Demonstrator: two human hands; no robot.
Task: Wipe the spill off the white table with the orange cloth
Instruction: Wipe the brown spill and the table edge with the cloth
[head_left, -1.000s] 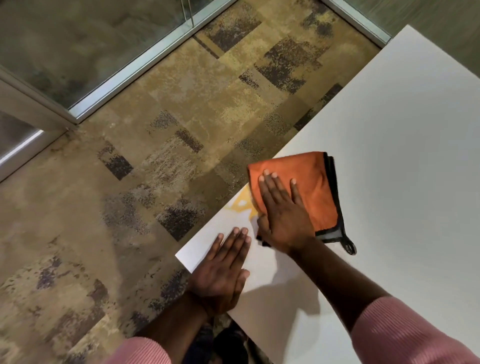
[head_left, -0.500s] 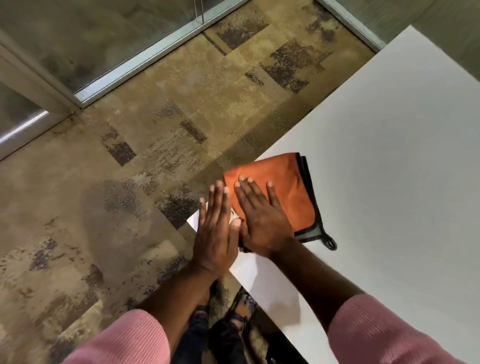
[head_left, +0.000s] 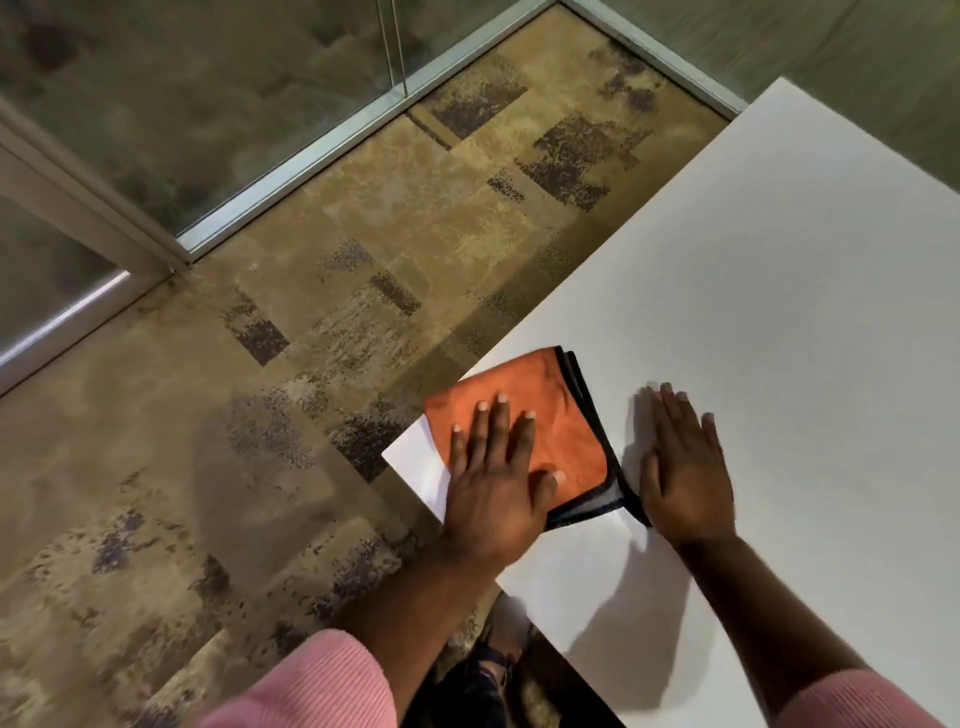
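Note:
The orange cloth (head_left: 563, 415), folded and edged in black, lies on the near left corner of the white table (head_left: 779, 270). My left hand (head_left: 493, 483) presses flat on it, fingers spread, palm over the cloth's near left part. My right hand (head_left: 683, 467) rests flat on the bare table just right of the cloth, touching its black edge. No yellow spill shows on the visible table top; whatever lies under the cloth is hidden.
The table's left edge and corner (head_left: 395, 457) sit right beside the cloth, with patterned brown carpet (head_left: 311, 364) below. A glass wall with a metal frame (head_left: 291, 171) runs along the far side. My feet (head_left: 498, 660) show under the table edge.
The hands have swapped: my right hand left the cloth and moved right onto bare table, my left hand moved onto the cloth. The yellow spill seen a second ago no longer shows.

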